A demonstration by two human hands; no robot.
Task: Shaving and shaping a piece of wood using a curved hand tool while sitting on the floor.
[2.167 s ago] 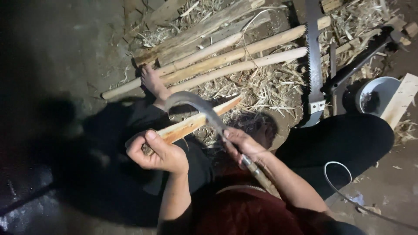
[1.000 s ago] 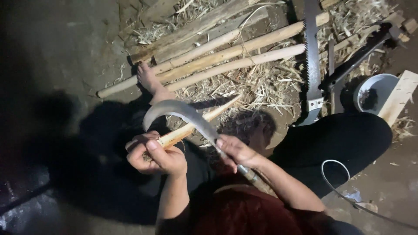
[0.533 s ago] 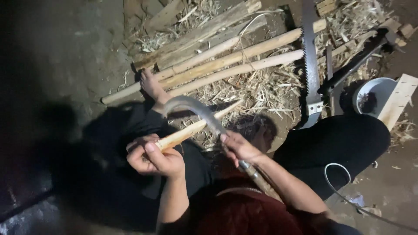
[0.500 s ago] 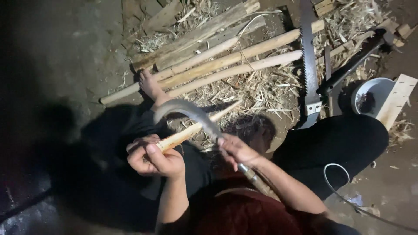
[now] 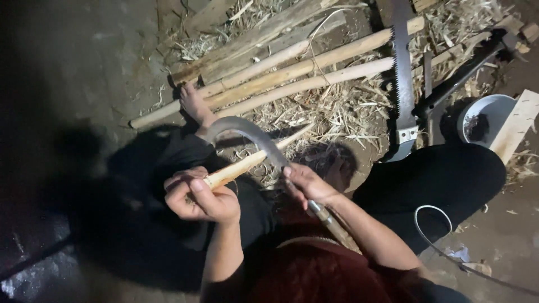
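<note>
Left hand is wrapped tight around the near end of a thin stick, fingers curled closed over it, thumb on top, and the stick runs up and away to the right from that fist, pale and shaved, tapering to a point out past the blade. Right hand is closed on the sickle, gripping right where the curved blade meets the handle, with the wooden handle trailing back under the forearm toward the body. The blade arcs up and over to the left from that grip and lies across the stick just ahead of the left fist, metal touching wood about midway along the stick. Beyond the tip of the sickle, a bare foot rests against a row of long peeled poles lying side by side on the ground. Wood shavings are scattered thick beyond both hands, under and around the poles. Off to the right of the right hand a saw lies teeth out across the poles' far ends, and further right sits a white bowl with something dark inside. A loop of wire lies near the right forearm.
</note>
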